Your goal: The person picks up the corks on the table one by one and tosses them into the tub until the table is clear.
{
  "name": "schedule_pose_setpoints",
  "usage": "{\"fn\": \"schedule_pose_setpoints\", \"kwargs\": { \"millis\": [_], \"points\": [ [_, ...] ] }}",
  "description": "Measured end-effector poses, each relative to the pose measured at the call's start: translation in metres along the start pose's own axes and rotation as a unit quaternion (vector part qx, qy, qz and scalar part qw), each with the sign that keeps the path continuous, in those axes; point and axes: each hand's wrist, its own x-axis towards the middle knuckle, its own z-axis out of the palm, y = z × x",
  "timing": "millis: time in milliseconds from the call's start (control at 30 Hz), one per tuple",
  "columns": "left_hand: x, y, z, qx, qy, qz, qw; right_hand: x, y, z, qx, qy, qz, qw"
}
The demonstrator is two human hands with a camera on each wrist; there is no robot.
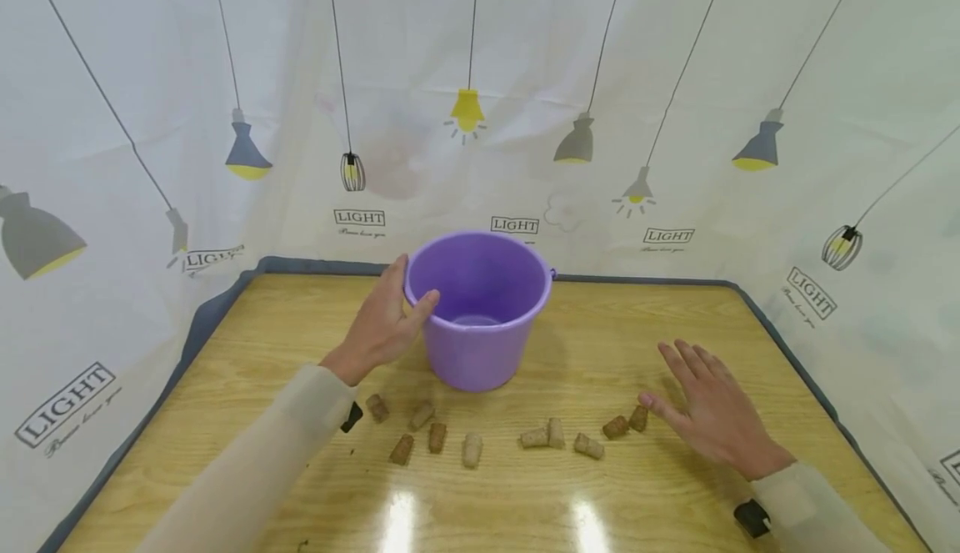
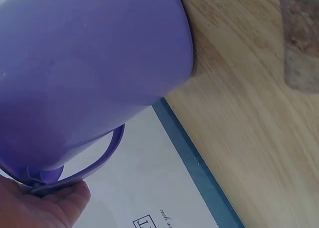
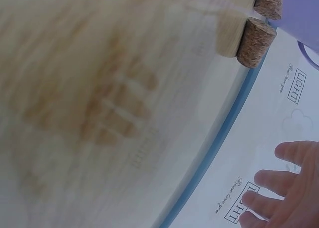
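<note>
A purple bucket stands on the wooden table, its mouth facing up. At its left rim, my left hand grips the edge, thumb over the near side and fingers around the outside. The left wrist view shows the fingers by the bucket's handle. My right hand is held over the table's right side with straight, spread fingers and holds nothing. Just left of its thumb lie two brown corks, one cork being closest. Its fingers also show in the right wrist view.
Several loose corks are scattered in front of the bucket, among them a pale cork and a darker cork. A white curtain printed with lamps hangs behind and at both sides. Dark edging borders the wooden table.
</note>
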Motion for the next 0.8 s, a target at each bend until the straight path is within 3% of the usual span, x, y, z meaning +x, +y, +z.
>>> {"fn": "schedule_pose_setpoints", "kwargs": {
  "millis": [400,800],
  "points": [
    [0.002,0.002,0.005,0.017,0.018,-0.018,0.9995,0.003,-0.005,0.002,0.005,-0.007,-0.009,1.000],
    [0.002,-0.001,0.009,0.022,0.030,-0.017,0.9991,0.001,-0.012,0.008,0.016,0.016,-0.034,0.999]
  ]
}}
